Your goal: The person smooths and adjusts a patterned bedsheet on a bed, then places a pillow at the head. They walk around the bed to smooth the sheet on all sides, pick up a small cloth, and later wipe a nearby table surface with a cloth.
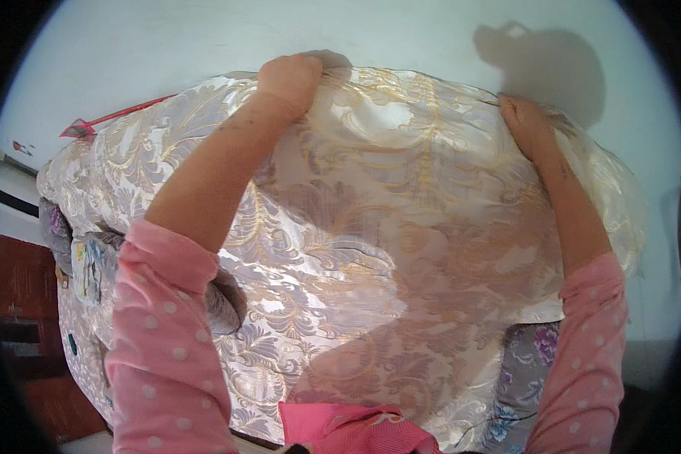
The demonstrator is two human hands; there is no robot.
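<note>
A shiny cream cloth (318, 272) with gold and lilac leaf patterns spreads before me and reaches up against the wall. My left hand (290, 82) is clenched on its far edge, left of the middle. Farther right along that same edge, my right hand (525, 125) grips the cloth too. Between the two hands the fabric hangs in soft folds, partly in my shadow. The fingertips of both hands are hidden by the cloth and the backs of the hands.
A pale wall (397, 34) rises behind the cloth. At the left lie a red stick with a pink mesh end (79, 129), grey fabric (225, 301) and a patterned packet (86, 271). Grey floral fabric (525, 369) shows at lower right. Dark red furniture (25, 289) stands far left.
</note>
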